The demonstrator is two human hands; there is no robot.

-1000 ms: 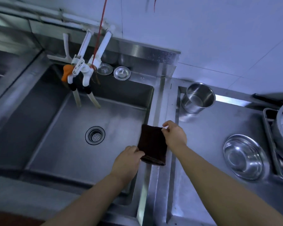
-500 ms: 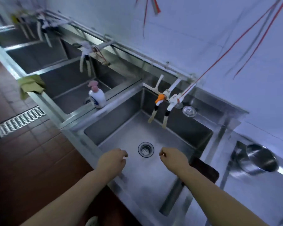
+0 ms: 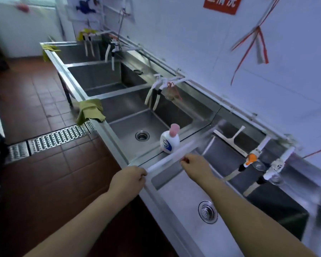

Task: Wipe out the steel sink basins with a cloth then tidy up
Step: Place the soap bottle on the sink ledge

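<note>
The view has swung left since a moment ago: the dark cloth that lay folded over the sink's right rim is now out of sight, and so is the steel pot beside it, while a long run of steel basins stretches away toward the far wall. Both hands have come off that cloth and now reach forward over the near sink basin (image 3: 185, 197). The left hand (image 3: 127, 179) hovers at the front edge of the bench (image 3: 107, 130), its fingers curled in loosely; whether they pinch anything I cannot tell, because a pale blurred streak runs between the two hands and hides the tips. The right hand (image 3: 195, 165) is over the divider between basins, fingers bent and close together, thumb tip showing red at the streak's other end. Just beyond it a white soap bottle (image 3: 170, 140) with a pink pump stands on the divider, well clear of both hands. A yellow-green rag (image 3: 90, 111) hangs over the front rim of the next basin (image 3: 137, 123), far from either hand, and a second one is draped at the far end of the row. The orange-collared tap (image 3: 250, 158) hangs over the near basin's back right, beside a white squeegee (image 3: 230, 136) on the ledge.
</note>
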